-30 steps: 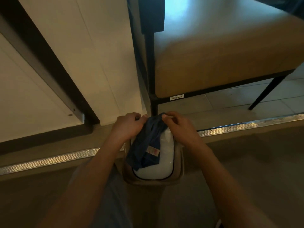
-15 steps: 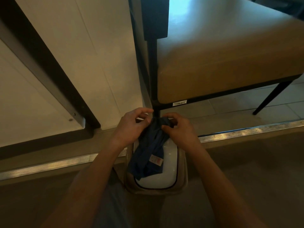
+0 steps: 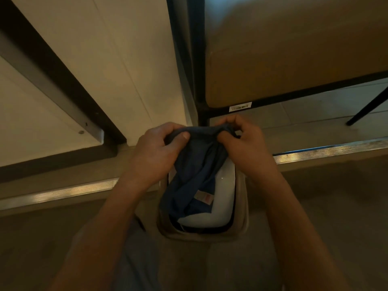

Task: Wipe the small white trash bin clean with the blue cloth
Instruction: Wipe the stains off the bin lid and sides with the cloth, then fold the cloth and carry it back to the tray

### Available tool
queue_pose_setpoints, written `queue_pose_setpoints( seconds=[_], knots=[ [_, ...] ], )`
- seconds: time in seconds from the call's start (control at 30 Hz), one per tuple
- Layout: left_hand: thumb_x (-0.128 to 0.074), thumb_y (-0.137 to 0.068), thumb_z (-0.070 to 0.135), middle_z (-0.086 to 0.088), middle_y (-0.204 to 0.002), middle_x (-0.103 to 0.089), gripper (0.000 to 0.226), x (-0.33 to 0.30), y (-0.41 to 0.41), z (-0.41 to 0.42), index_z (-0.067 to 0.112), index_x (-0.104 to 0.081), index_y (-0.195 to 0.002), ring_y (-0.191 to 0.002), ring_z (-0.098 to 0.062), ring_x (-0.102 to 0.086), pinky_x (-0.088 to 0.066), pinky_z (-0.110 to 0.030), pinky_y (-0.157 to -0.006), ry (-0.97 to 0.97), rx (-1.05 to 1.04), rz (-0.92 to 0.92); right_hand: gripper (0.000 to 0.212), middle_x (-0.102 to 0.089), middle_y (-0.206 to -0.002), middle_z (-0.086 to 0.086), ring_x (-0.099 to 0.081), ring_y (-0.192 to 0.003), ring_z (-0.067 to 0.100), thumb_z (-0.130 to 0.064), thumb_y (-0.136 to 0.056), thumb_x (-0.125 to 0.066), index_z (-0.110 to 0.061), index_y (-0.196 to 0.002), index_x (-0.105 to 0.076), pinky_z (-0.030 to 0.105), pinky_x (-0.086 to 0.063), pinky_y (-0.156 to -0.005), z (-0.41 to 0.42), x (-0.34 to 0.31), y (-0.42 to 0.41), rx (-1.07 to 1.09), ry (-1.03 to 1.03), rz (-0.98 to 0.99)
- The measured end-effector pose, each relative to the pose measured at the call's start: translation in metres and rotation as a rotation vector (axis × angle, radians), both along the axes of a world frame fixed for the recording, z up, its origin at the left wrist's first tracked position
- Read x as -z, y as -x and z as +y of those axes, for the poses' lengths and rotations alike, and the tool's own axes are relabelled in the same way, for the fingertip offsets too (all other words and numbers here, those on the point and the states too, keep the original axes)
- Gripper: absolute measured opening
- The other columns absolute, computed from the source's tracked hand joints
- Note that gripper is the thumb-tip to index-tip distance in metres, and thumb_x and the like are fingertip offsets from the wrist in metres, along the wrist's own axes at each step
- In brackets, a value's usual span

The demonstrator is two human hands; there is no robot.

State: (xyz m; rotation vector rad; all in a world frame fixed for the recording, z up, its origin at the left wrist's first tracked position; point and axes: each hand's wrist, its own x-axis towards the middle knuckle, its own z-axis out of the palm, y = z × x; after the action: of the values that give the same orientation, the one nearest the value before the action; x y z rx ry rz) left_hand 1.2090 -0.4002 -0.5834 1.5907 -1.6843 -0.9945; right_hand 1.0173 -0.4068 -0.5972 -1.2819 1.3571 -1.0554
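Observation:
The small white trash bin (image 3: 222,208) stands on the floor straight below me, its white lid showing inside a tan rim. The blue cloth (image 3: 193,171), with a small red-and-white label, hangs over the lid's left half. My left hand (image 3: 155,152) pinches the cloth's upper edge on the left, thumb on top. My right hand (image 3: 245,145) grips the same edge on the right with curled fingers. The cloth is stretched between both hands above the bin's far end.
A tan cushioned chair (image 3: 294,49) on black legs stands just beyond the bin. A white wall panel with a dark frame (image 3: 63,80) is at the left. A metal floor strip (image 3: 327,152) runs across behind the bin.
Both hands have lifted the cloth's top edge and pulled it apart, so it is spread wider between them. The view has moved closer to the bin.

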Motion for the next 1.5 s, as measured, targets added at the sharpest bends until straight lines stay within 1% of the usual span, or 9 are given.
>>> queue_pose_setpoints(
  seconds=[0.17,0.4,0.5,0.83,0.97,1.07,1.27,1.43,1.5],
  knots=[
    [-0.053,-0.104,0.027,0.015,-0.089,-0.063,0.011,0.01,0.016,0.015,0.027,-0.063,-0.108,-0.083,0.001,-0.061,-0.049,-0.014,-0.07,0.229,-0.114,0.081,0.022,-0.061,-0.108,-0.006,-0.062,-0.085,-0.013,-0.013,-0.093,-0.067,-0.023,-0.111,-0.063,0.012,-0.053,-0.069,0.006,-0.004,-0.007,-0.054,-0.023,-0.09],
    [-0.053,-0.105,0.019,0.011,-0.097,-0.064,0.013,-0.001,0.024,0.036,0.021,-0.064,-0.111,-0.094,-0.009,-0.064,-0.055,-0.026,-0.079,0.362,-0.208,0.05,0.023,-0.067,-0.079,-0.019,-0.065,-0.079,-0.009,-0.004,-0.091,-0.064,-0.027,-0.09,-0.065,0.008,-0.05,-0.063,0.019,-0.006,-0.01,-0.084,0.037,-0.176],
    [-0.051,-0.105,0.017,0.006,-0.098,-0.063,0.012,-0.013,0.028,0.048,0.018,-0.062,-0.112,-0.092,-0.018,-0.064,-0.055,-0.03,-0.077,0.33,-0.237,0.055,0.027,-0.068,-0.09,-0.019,-0.065,-0.087,-0.007,-0.002,-0.09,-0.064,-0.028,-0.094,-0.065,0.009,-0.051,-0.068,0.022,-0.014,-0.006,-0.163,-0.007,-0.217],
    [-0.049,-0.106,0.017,-0.007,-0.111,-0.059,0.014,-0.071,0.034,0.087,0.014,-0.057,-0.117,-0.102,-0.018,-0.059,-0.052,-0.038,-0.086,0.172,-0.195,-0.142,0.036,-0.061,-0.107,-0.016,-0.061,-0.094,-0.006,-0.02,-0.094,-0.065,-0.036,-0.125,-0.06,0.006,-0.052,-0.067,0.046,-0.097,0.017,-0.438,-0.308,0.161],
    [-0.052,-0.104,0.017,0.0,-0.111,-0.056,0.014,-0.125,0.036,0.107,0.023,-0.054,-0.117,-0.103,-0.012,-0.055,-0.047,-0.03,-0.088,0.112,-0.131,-0.203,0.022,-0.055,-0.105,-0.016,-0.06,-0.09,-0.002,-0.022,-0.094,-0.065,-0.034,-0.113,-0.064,0.002,-0.047,-0.063,0.061,-0.148,0.037,-0.484,-0.368,0.204],
    [-0.052,-0.103,0.019,0.005,-0.112,-0.056,0.015,-0.177,0.045,0.119,0.024,-0.055,-0.118,-0.105,-0.012,-0.055,-0.045,-0.026,-0.09,0.052,-0.102,-0.197,0.022,-0.051,-0.108,-0.018,-0.055,-0.096,-0.001,-0.023,-0.093,-0.065,-0.035,-0.111,-0.063,0.011,-0.05,-0.067,0.077,-0.2,0.049,-0.472,-0.375,0.242],
    [-0.057,-0.102,0.014,-0.009,-0.113,-0.059,0.019,-0.301,0.06,0.135,0.008,-0.061,-0.119,-0.103,-0.008,-0.05,-0.034,-0.011,-0.089,0.068,-0.078,-0.23,0.02,-0.059,-0.101,-0.019,-0.055,-0.096,-0.014,-0.022,-0.091,-0.07,-0.033,-0.107,-0.065,0.002,-0.046,-0.072,0.112,-0.335,0.064,-0.316,-0.335,0.26],
    [-0.053,-0.104,0.02,-0.005,-0.11,-0.059,0.017,-0.418,0.068,0.139,0.013,-0.058,-0.119,-0.099,-0.014,-0.056,-0.044,-0.022,-0.085,0.142,-0.065,-0.111,0.02,-0.064,-0.101,-0.014,-0.06,-0.095,-0.002,-0.026,-0.085,-0.077,-0.031,-0.101,-0.067,0.008,-0.047,-0.072,0.126,-0.454,0.08,-0.226,-0.251,0.231],
    [-0.051,-0.104,0.03,0.007,-0.11,-0.057,0.016,-0.461,0.072,0.142,0.024,-0.055,-0.118,-0.1,-0.004,-0.056,-0.043,-0.017,-0.085,0.159,-0.101,-0.065,0.021,-0.065,-0.1,-0.012,-0.062,-0.095,0.003,-0.024,-0.083,-0.078,-0.031,-0.1,-0.068,0.014,-0.05,-0.073,0.13,-0.495,0.086,-0.221,-0.225,0.173]
  ],
)
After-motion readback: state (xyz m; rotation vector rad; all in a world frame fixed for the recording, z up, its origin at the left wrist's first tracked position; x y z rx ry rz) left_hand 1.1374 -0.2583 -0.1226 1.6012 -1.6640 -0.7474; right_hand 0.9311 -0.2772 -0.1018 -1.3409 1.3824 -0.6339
